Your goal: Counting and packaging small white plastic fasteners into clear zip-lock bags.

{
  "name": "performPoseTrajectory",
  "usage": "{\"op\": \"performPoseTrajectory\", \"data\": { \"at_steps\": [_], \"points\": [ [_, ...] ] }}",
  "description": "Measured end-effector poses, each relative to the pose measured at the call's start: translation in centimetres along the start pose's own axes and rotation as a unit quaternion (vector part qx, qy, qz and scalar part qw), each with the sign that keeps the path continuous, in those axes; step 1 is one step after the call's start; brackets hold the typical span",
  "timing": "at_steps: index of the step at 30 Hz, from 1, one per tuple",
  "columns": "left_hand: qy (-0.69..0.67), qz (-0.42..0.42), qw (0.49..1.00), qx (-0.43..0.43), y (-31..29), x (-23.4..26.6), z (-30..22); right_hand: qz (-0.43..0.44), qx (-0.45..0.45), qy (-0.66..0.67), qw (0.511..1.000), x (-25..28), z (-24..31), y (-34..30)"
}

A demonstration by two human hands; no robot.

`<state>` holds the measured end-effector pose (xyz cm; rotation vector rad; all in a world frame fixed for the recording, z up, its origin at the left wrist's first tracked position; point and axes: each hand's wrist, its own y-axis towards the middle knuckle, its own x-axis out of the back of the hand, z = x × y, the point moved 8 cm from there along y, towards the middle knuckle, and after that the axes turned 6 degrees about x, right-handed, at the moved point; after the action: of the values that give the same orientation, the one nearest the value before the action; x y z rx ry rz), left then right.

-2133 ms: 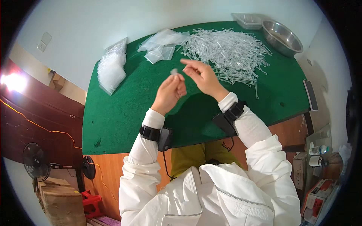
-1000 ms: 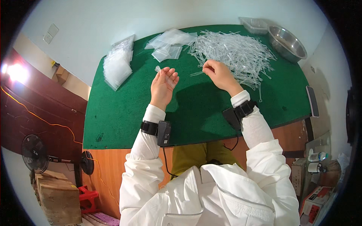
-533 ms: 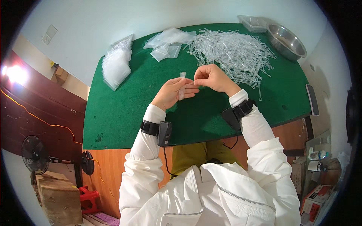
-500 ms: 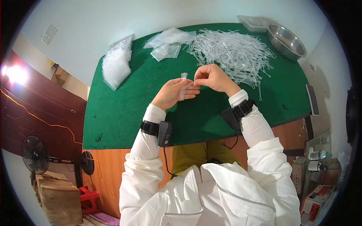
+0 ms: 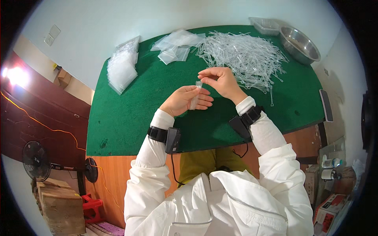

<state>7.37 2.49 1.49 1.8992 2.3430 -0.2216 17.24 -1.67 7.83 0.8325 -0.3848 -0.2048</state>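
Observation:
My left hand lies palm up over the green table, its thumb pressing a small bundle of thin clear plastic sticks against the fingers. The bundle stands nearly upright, its top end showing above the thumb. At that top end, my right hand is closed in a pinch of thumb and index finger. What sits between those fingertips is too small to make out. Just beyond my right hand spreads a large pile of clear plastic sticks with looped ends.
Loose clear plastic bags lie at the back middle, and a bag stack at the back left. A metal bowl and a clear plastic tray stand back right. A flat phone-like object is at the right edge of the green table.
My left hand and the bundle have shifted slightly right. My right fingers have moved from the bundle's side up to its top end.

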Motion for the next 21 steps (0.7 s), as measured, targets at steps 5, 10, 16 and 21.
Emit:
{"op": "performPoseTrajectory", "data": {
  "at_steps": [5,10,16,21],
  "points": [
    [-0.027,0.001,1.0,-0.016,0.2,0.0,-0.1,-0.012,0.021,-0.026,0.999,0.1,0.4,-0.1],
    [-0.063,0.001,0.997,-0.034,0.4,0.3,-0.2,-0.013,0.036,-0.044,0.998,-0.6,0.8,-0.2],
    [-0.112,-0.009,0.989,-0.097,0.3,1.9,-0.8,-0.058,0.067,-0.12,0.989,0.8,-0.2,0.0],
    [-0.262,-0.066,0.927,-0.259,-2.4,6.5,-3.9,-0.101,-0.007,-0.38,0.919,6.0,-1.3,0.2]
  ]
}}
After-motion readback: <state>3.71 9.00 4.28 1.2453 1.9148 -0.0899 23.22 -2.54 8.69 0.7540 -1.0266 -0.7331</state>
